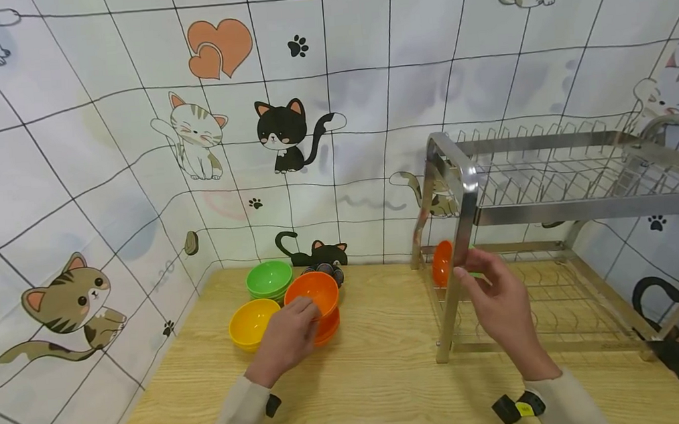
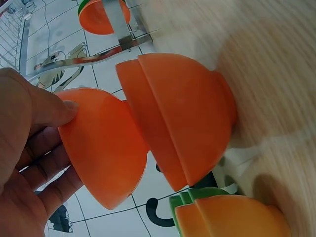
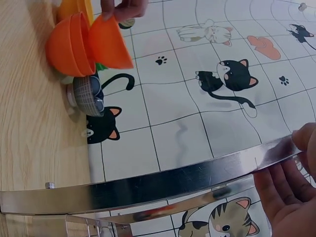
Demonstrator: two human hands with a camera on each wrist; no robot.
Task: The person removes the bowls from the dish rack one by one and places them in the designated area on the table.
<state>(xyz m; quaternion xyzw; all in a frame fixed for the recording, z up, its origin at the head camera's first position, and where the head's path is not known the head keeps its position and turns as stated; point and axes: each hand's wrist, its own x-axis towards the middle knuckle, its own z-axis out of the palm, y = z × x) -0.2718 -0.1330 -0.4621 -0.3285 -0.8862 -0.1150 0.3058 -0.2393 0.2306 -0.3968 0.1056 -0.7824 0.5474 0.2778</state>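
My left hand [image 1: 289, 336] pinches an orange bowl [image 1: 312, 292] by its rim, thumb on one face and fingers behind. The held bowl is tilted just above a stack of orange bowls [image 2: 187, 113] on the table. A yellow bowl [image 1: 251, 324] stands left of that stack, with stacked green bowls [image 1: 269, 279] behind. At the right, my right hand [image 1: 502, 296] grips the front post of a metal dish rack [image 3: 148, 182], thumb on one side and fingers on the other. Inside the rack's lower tier an orange bowl [image 1: 442, 264] stands on edge, with some green beside it.
A small patterned bowl [image 3: 85, 96] holding dark round things stands by the back wall. The two-tier rack's upper tier [image 1: 552, 175] overhangs the right side. Wood tabletop [image 1: 382, 368] lies between stack and rack. Walls with cat prints close off the back and left.
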